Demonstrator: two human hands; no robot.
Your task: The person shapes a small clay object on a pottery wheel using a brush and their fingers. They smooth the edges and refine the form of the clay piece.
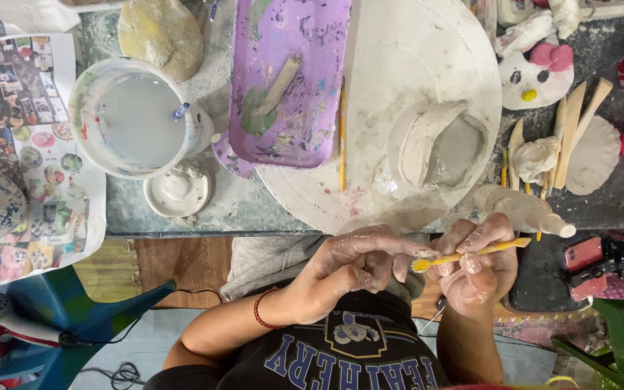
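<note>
Rough grey clay pot on a round white board, clay-smeared right hand pinching a thin yellow tool, left hand curled — fingertips touching its tip.

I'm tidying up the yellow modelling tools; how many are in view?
2 clearly: one yellow tool in the right hand, its tip touched by the left hand; one lying beside the purple tray. Others may hide among the wooden sticks.

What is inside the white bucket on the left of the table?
The white bucket holds cloudy grey-white water, with a small blue-tipped tool poking out by the rim. Anything below the surface is hidden.
</note>
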